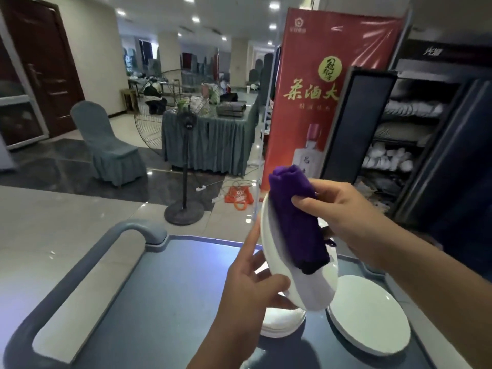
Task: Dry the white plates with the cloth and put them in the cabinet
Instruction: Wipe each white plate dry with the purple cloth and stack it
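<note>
Above a grey cart surface point(159, 302) bearing two plate stacks point(370, 315), the left hand point(255, 286) grips a tilted white plate point(306, 288) while the right hand point(343, 209) presses a clutched purple cloth point(295, 217) onto it.

A white plate point(306, 286), tilted on edge, lies under a folded purple cloth point(295, 219). Below it, more white plates: a stack point(282, 323) and, beside it, a second stack point(370, 312). The cabinet point(415, 145) stands open at right.
</note>
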Tool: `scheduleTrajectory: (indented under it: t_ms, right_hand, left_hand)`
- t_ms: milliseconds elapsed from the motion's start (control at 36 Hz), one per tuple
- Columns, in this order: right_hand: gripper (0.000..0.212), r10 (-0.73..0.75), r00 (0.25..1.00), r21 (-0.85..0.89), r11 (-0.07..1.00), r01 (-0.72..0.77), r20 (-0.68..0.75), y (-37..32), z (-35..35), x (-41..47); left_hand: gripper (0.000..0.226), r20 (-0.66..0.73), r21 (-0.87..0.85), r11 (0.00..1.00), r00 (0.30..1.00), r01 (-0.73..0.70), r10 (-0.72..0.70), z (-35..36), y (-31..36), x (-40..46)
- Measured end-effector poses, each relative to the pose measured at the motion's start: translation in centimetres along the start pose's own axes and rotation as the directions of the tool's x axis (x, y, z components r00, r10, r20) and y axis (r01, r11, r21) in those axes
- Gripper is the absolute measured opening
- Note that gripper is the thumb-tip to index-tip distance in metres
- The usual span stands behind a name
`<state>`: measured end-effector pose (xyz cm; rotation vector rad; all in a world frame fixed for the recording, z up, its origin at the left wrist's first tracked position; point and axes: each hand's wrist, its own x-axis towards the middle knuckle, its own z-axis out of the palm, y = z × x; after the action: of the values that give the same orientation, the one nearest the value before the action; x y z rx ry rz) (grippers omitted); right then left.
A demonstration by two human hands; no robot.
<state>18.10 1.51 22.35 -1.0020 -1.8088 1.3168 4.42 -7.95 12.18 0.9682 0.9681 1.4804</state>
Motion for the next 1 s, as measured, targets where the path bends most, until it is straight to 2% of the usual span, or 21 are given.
scheduleTrajectory:
  t_ms: [139,278,389,528,583,694,806,861,917,944,1000]
  right_hand:
    - [0.028,0.008,0.983,-0.045,0.999,0.001,0.181,0.0,1.6,-0.1]
    - [0.026,0.037,0.944,-0.129,0.992,0.006,0.328,0.4,3.3,-0.5]
    - [0.026,0.072,0.906,-0.216,0.976,0.022,0.417,0.6,4.4,-1.0]
    - [0.018,0.103,0.888,-0.376,0.923,0.083,0.448,1.3,4.7,-1.7]
    - [0.017,0.119,0.893,-0.454,0.885,0.103,0.435,1.7,4.6,-1.9]
    - [0.019,0.174,0.908,-0.561,0.824,0.077,0.381,2.8,4.1,-2.6]
    - [0.017,0.225,0.943,-0.581,0.813,-0.042,0.247,4.9,3.1,-3.1]
    - [0.022,0.247,0.96,-0.443,0.881,-0.165,0.133,5.9,2.3,-3.3]
    - [0.029,0.289,0.956,-0.224,0.929,-0.294,-0.053,6.1,1.4,-3.3]
    - [0.029,0.302,0.941,-0.131,0.938,-0.322,-0.155,5.9,1.0,-3.2]
    - [0.025,0.253,0.91,-0.067,0.955,-0.29,-0.328,5.5,0.2,-2.7]
  left_hand:
    - [0.099,0.007,-0.052,0.999,1.0,-0.001,0.001,-2.1,0.3,0.0]
    - [0.101,0.035,-0.236,0.972,0.999,0.007,0.002,-4.2,0.7,0.4]
    - [0.06,0.065,-0.426,0.904,0.998,0.033,-0.006,-6.1,1.3,0.2]
    - [0.056,0.012,-0.401,0.915,0.999,0.041,-0.04,-6.7,0.8,0.5]
    - [0.069,-0.017,-0.391,0.919,0.998,0.049,-0.061,-7.0,0.4,0.8]
    - [0.079,-0.021,-0.327,0.943,0.998,0.056,-0.067,-7.5,-0.1,1.2]
    - [0.083,-0.031,-0.269,0.961,0.997,0.065,-0.076,-8.3,-0.5,1.5]
    - [0.084,-0.04,-0.257,0.964,0.996,0.071,-0.084,-8.7,-0.5,1.7]
    - [0.083,-0.044,-0.249,0.965,0.994,0.084,-0.098,-9.0,-0.6,1.9]
    - [0.083,-0.044,-0.251,0.963,0.993,0.094,-0.109,-9.0,-0.7,2.0]
    - [0.083,-0.029,-0.266,0.957,0.991,0.115,-0.127,-9.0,-0.8,2.1]
